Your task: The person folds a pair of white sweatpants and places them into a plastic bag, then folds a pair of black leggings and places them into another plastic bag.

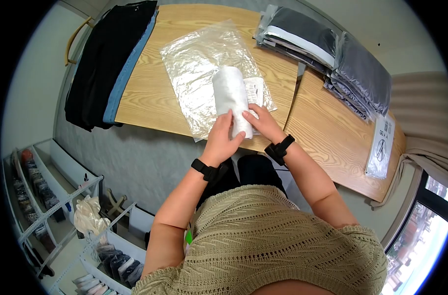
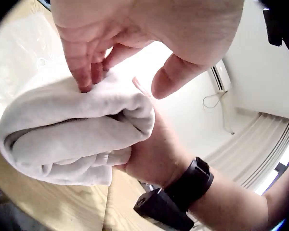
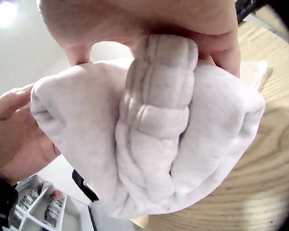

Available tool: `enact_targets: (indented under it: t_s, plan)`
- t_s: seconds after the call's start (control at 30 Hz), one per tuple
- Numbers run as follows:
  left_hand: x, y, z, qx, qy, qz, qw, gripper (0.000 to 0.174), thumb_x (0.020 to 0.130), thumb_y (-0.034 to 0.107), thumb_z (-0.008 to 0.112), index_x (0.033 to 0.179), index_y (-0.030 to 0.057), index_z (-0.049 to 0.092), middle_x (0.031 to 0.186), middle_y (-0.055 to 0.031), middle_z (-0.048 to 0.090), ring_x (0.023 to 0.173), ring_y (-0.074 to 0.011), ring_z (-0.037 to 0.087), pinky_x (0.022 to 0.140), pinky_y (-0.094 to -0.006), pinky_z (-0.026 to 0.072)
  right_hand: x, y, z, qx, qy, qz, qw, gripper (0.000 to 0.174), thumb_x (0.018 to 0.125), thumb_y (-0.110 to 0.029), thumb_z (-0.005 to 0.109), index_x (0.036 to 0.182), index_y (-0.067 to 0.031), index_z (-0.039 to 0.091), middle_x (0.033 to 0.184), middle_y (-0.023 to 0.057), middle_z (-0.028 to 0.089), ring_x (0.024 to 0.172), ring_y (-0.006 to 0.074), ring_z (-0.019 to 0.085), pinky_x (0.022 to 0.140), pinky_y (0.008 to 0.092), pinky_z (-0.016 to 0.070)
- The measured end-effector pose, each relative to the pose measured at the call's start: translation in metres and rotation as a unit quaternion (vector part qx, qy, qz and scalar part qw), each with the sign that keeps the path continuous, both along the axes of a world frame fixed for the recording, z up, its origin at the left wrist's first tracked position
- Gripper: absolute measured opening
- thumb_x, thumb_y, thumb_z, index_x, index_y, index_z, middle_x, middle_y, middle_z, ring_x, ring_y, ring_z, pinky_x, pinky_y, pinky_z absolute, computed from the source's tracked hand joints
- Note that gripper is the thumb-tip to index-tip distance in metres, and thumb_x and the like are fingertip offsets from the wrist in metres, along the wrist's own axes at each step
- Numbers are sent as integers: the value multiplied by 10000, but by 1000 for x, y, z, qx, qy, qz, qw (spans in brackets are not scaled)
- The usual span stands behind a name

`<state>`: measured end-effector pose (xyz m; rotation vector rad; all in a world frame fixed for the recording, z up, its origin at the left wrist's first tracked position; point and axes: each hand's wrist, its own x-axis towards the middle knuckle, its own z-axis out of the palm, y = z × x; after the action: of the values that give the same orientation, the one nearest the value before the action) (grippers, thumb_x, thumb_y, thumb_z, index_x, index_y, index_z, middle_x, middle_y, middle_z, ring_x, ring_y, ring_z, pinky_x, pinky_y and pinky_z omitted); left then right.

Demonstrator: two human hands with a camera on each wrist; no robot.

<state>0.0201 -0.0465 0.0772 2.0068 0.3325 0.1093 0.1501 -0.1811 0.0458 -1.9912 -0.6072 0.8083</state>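
Note:
A white, soft cloth garment [image 1: 229, 91], rolled into a thick bundle, lies over a clear plastic bag [image 1: 184, 64] on the wooden table. My left hand [image 1: 221, 140] holds its near left side, fingertips pressing into the cloth and thumb by the near end. My right hand [image 1: 264, 123] grips the right side, thumb on top. From the left wrist view, the end of the roll [image 2: 72, 139] shows its folded layers. A ribbed, bunched strip [image 3: 159, 96] stands out in the middle of the cloth in the right wrist view.
Black trousers [image 1: 106, 64] and blue jeans [image 1: 130, 66] lie at the table's left edge. Bagged dark garments [image 1: 302, 34] are stacked at the back right, beside another bagged pile [image 1: 361, 73]. A printed plastic packet [image 1: 380, 147] lies far right. Shelving [image 1: 61, 201] stands lower left.

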Motion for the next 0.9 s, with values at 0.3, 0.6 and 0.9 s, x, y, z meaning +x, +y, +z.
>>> enact_targets:
  t_s: [0.3, 0.6, 0.9]
  plan:
    - [-5, -9, -14, 96, -45, -185, 977, 631, 749, 63, 627, 1314, -62, 377, 1373, -226, 352, 1211, -364, 410, 1010, -375, 356, 19, -5, 2, 82, 227, -36, 970, 629, 734, -260, 728, 1233, 35, 485, 1127, 160, 576, 1020, 209, 559, 889, 311, 439]
    - [-18, 40, -21, 139, -70, -11, 988, 155, 795, 84, 577, 936, 27, 606, 983, -115, 589, 940, -314, 547, 819, -386, 468, 13, -38, 27, 151, 234, -122, 953, 593, 735, -88, 688, 1254, 53, 438, 1109, 116, 589, 964, 169, 578, 847, 292, 470]
    - [-33, 55, -69, 299, 74, -89, 947, 156, 759, 133, 655, 884, 83, 577, 874, -84, 543, 872, -282, 540, 716, -383, 482, -9, -125, 85, 42, 105, -188, 976, 611, 711, -112, 646, 1260, 56, 434, 1153, 125, 566, 1026, 198, 547, 901, 320, 425]
